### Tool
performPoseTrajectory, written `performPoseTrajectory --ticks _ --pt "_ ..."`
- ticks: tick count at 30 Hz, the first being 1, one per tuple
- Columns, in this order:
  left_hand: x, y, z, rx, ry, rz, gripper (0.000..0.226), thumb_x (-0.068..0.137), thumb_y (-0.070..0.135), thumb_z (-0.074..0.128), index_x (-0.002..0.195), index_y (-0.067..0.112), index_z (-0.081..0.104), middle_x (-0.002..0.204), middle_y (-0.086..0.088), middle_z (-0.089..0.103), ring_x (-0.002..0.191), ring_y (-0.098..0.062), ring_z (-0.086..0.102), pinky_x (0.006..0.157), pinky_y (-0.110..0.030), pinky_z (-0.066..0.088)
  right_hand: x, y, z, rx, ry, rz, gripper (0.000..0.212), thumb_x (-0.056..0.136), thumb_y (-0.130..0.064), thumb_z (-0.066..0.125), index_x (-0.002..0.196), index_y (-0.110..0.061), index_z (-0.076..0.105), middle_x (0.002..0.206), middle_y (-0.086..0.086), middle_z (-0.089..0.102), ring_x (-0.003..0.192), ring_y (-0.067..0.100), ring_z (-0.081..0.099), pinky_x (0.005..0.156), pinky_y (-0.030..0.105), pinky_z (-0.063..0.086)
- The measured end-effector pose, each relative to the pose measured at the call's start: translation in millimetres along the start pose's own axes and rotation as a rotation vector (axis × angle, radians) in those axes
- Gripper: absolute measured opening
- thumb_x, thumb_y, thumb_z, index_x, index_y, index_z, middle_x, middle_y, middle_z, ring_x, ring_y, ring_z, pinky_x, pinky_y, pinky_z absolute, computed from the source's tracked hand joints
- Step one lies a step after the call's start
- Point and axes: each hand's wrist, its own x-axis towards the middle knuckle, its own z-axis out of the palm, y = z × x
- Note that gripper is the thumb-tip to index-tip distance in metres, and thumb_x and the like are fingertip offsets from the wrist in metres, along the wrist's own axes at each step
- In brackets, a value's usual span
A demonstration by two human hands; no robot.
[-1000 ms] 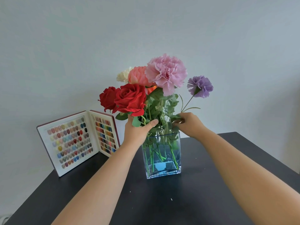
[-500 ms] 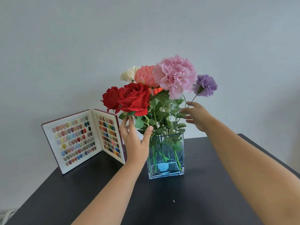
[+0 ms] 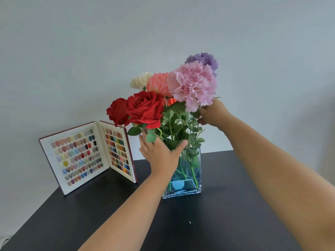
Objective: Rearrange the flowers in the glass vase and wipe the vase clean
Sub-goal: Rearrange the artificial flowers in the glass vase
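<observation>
the glass vase (image 3: 192,171) stands upright near the middle of the dark worktop (image 3: 226,214), a square-sided clear vessel with a blue tint at its base and green stems (image 3: 193,173) crossing inside it. the flowers fill its mouth: two red roses (image 3: 143,107) to the left, a peach bloom (image 3: 157,84) and a cream one (image 3: 139,80) behind, a big pink carnation (image 3: 194,86) in front, and a purple carnation (image 3: 204,59) rising behind the pink one.

the left hand (image 3: 159,154) cups the foliage just above the vase rim, fingers spread and thumb wrapped across the stems, a wide, loose grip that gathers the bunch. the right hand (image 3: 212,113) reaches in under the pink carnation, its fingers pinched on a thin stem there; i judge it to be the purple flower's stem, though the leaves hide the contact itself.

the blooms look light and soft, with petals that would crush or bend, so the stems below the heads are the place to take hold. the stems seem thin and springy and may shift their neighbours when one is pulled. the vase is likely heavy, smooth and breakable; steady it by its flat side walls, low down.

an open book of coloured nail samples (image 3: 85,156) stands to the left, apart from the vase.
</observation>
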Motion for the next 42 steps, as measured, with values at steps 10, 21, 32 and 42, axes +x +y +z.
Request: performPoseTrajectory --ticks 10,21,32,42 --pt "16.7 -4.3 -5.6 0.075 -0.039 -0.009 0.094 0.072 0.074 0.065 0.128 0.000 0.052 0.138 -0.017 0.048 0.132 -0.036 0.034 0.107 -0.050 0.036 -21.1 14.4 8.5 0.236 -0.047 0.072 0.050 0.092 -0.010 0.058 0.139 -0.021 0.044 0.085 0.011 0.071 0.067 0.025 0.070 0.070 0.038 0.060" --pt "22.4 -10.9 -8.8 0.148 -0.043 -0.075 0.094 0.074 0.075 0.063 0.121 -0.007 0.055 0.130 -0.017 0.052 0.129 -0.035 0.036 0.099 -0.051 0.042 -73.8 45.1 24.1 0.336 0.354 -0.010 0.032 0.086 -0.009 0.046 0.108 -0.033 0.048 0.095 -0.005 0.062 0.067 0.009 0.057 0.050 0.015 0.043" --pt "32.7 -13.7 -10.6 0.224 -0.079 -0.109 0.092 0.071 0.084 0.053 0.123 0.008 0.060 0.124 -0.008 0.061 0.128 -0.035 0.042 0.102 -0.047 0.042 -85.6 50.1 57.1 -0.168 0.217 -0.309 0.028 0.073 -0.039 0.078 0.096 -0.029 0.064 0.110 -0.002 0.047 0.103 0.020 0.049 0.083 0.030 0.045" --pt "30.2 -11.0 -27.0 0.087 -0.112 -0.082 0.102 0.061 0.089 0.055 0.136 0.020 0.049 0.136 -0.002 0.052 0.132 -0.030 0.041 0.108 -0.051 0.038 -71.5 31.6 69.4 -0.525 0.337 -0.115 0.035 0.070 -0.044 0.066 0.097 -0.022 0.063 0.119 0.005 0.043 0.106 0.029 0.037 0.084 0.039 0.034"
